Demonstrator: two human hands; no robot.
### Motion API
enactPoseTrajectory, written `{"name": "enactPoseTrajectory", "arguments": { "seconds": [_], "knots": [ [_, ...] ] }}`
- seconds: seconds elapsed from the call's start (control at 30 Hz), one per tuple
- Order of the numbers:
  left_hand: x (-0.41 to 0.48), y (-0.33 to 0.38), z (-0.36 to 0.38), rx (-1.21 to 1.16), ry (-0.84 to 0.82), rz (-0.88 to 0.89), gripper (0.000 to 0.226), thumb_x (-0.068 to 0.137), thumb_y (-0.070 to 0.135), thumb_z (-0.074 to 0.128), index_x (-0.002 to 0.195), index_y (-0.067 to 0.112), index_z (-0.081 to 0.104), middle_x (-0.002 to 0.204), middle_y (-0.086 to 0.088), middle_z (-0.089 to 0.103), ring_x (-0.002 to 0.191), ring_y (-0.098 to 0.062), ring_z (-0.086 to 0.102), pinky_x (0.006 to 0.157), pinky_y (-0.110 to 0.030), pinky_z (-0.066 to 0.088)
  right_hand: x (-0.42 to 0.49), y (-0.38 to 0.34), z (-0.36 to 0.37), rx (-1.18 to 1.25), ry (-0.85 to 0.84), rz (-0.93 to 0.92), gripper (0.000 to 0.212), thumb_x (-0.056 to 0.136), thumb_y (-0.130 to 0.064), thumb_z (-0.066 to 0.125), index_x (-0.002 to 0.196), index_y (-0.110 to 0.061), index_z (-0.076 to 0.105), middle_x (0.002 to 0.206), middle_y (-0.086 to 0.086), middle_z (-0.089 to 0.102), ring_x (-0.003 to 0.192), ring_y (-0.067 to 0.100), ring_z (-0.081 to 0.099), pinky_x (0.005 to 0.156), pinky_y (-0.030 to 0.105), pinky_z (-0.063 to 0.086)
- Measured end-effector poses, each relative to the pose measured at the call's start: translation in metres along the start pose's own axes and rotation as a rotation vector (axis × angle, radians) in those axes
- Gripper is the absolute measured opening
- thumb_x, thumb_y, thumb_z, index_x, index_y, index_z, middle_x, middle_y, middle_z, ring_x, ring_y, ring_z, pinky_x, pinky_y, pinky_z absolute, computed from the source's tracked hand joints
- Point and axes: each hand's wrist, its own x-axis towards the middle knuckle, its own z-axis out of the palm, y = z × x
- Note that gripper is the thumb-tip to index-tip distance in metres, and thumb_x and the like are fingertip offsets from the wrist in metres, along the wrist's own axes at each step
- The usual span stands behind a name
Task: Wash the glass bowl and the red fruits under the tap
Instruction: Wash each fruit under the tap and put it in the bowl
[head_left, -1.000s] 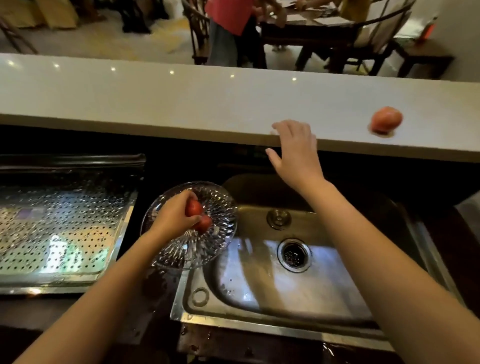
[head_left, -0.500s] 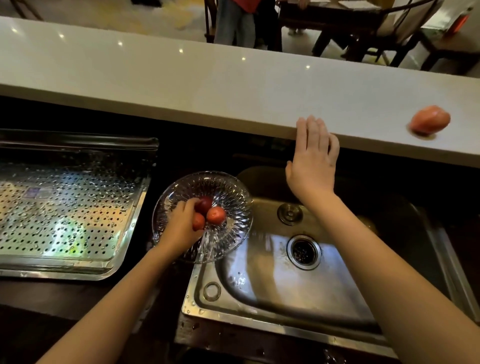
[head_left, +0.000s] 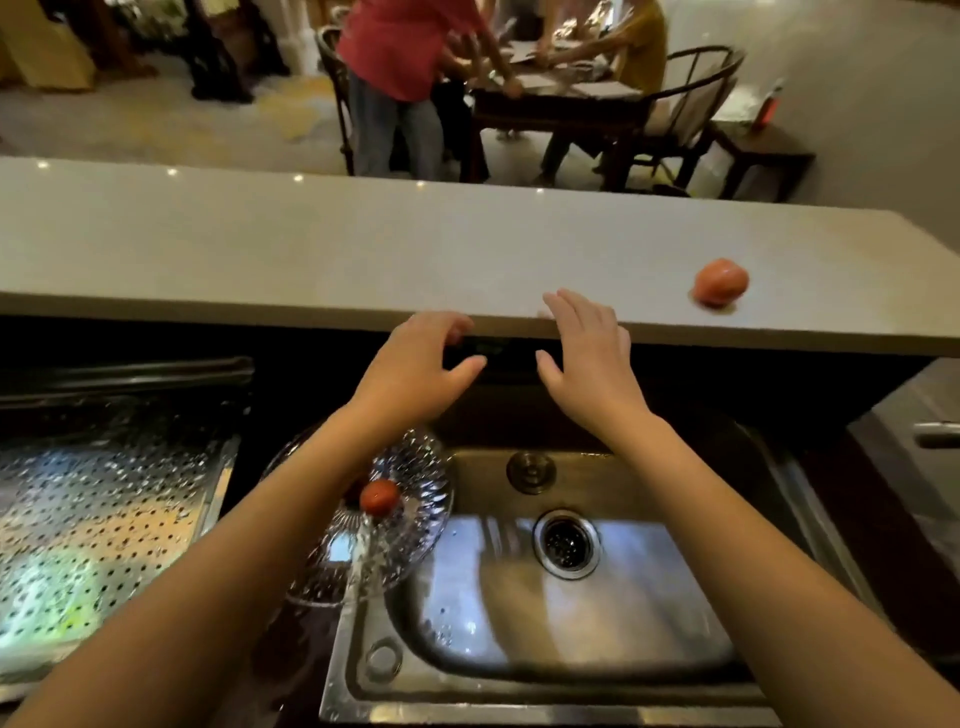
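Step in hand: rinsing, probably reaching for a tap hidden under the surface (head_left: 311, 249) edge. Left hand (head_left: 415, 364) is hovering there, grip curled, with red at the fingertips; I cannot tell if it is holding fruit. Right hand (head_left: 587, 364) is lying released on the edge. Glass bowl (head_left: 421, 540) is sitting at the sink's (head_left: 571, 649) 9 o'clock, with a red fruit (head_left: 379, 496) inside. Stray fruit (head_left: 721, 281) is lying at 2 o'clock from the right hand and needs fetching next.

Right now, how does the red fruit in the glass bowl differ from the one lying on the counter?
The bowl fruit lies in the glass bowl at the edge of the sink; the counter fruit lies alone on the pale counter. The bowl fruit is a deeper red; the counter fruit looks paler, orange-pink. The counter fruit looks larger in the picture than the bowl fruit. Both are roundish and neither is held.
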Motion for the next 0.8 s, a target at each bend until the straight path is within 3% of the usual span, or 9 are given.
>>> {"name": "enactPoseTrajectory", "arguments": {
  "seconds": [0.1,0.17,0.27,0.37,0.5,0.63,0.73,0.8],
  "knots": [
    [0.049,0.047,0.016,-0.084,0.007,0.094,0.040,0.086,0.032,0.059,0.122,0.017,0.053,0.113,-0.001,0.060,0.095,-0.007,0.052,0.081,-0.023,0.039,-0.011,0.034,-0.026,0.001,0.091,0.080,0.050,0.089,-0.025,0.054,0.136,-0.018,0.038,0.140,0.003,0.042,0.130,0.022,0.033,0.107,0.041,0.027],
    [0.081,0.078,0.037,-0.106,0.001,0.136,0.043,0.086,0.032,0.059,0.126,0.017,0.050,0.118,-0.001,0.060,0.098,-0.008,0.053,0.081,-0.022,0.039,-0.018,0.060,-0.042,-0.018,0.158,0.179,0.046,0.089,-0.024,0.054,0.133,-0.017,0.041,0.135,0.004,0.047,0.127,0.023,0.037,0.106,0.041,0.030],
    [0.117,0.119,0.074,-0.134,-0.085,0.162,0.056,0.086,0.032,0.060,0.136,0.018,0.040,0.131,-0.005,0.055,0.115,-0.018,0.053,0.089,-0.027,0.041,-0.024,0.092,-0.058,-0.054,0.214,0.359,0.045,0.089,-0.022,0.054,0.131,-0.012,0.043,0.132,0.007,0.049,0.124,0.025,0.040,0.104,0.040,0.033],
    [0.137,0.150,0.110,-0.140,-0.249,0.170,0.073,0.082,0.034,0.064,0.143,0.016,0.028,0.144,-0.010,0.043,0.129,-0.025,0.044,0.104,-0.036,0.036,-0.024,0.122,-0.065,-0.078,0.147,0.500,0.053,0.090,-0.024,0.053,0.138,-0.009,0.035,0.142,0.009,0.041,0.133,0.026,0.032,0.109,0.042,0.029],
    [0.150,0.165,0.142,-0.126,-0.292,0.188,0.074,0.081,0.039,0.065,0.141,0.014,0.030,0.141,-0.011,0.045,0.126,-0.029,0.045,0.104,-0.038,0.035,-0.026,0.148,-0.057,-0.163,-0.060,0.478,0.067,0.093,-0.029,0.049,0.147,-0.008,0.016,0.157,0.011,0.013,0.145,0.028,0.006,0.119,0.041,0.010],
    [0.153,0.166,0.153,-0.236,-0.185,0.125,0.058,0.078,0.030,0.070,0.127,0.017,0.040,0.126,-0.010,0.053,0.111,-0.027,0.054,0.090,-0.033,0.043,-0.034,0.155,-0.041,-0.177,-0.064,0.417,0.081,0.091,-0.032,0.053,0.149,-0.013,0.000,0.159,0.007,-0.007,0.145,0.025,-0.011,0.117,0.038,0.002],
    [0.151,0.167,0.153,-0.287,-0.171,0.104,0.057,0.075,0.024,0.073,0.122,0.018,0.042,0.124,-0.008,0.053,0.110,-0.024,0.053,0.091,-0.034,0.047,-0.038,0.161,-0.041,-0.139,-0.076,0.381,0.081,0.091,-0.033,0.053,0.149,-0.014,-0.001,0.159,0.004,-0.009,0.145,0.021,-0.013,0.117,0.036,0.003],
    [0.140,0.167,0.153,-0.311,-0.167,0.137,0.063,0.073,0.026,0.075,0.125,0.018,0.042,0.126,-0.006,0.051,0.113,-0.021,0.051,0.094,-0.031,0.044,-0.039,0.162,-0.050,0.038,-0.046,0.376,0.067,0.094,-0.029,0.048,0.149,-0.014,0.013,0.159,0.003,0.003,0.146,0.019,-0.005,0.117,0.033,0.007]
  ]
}}
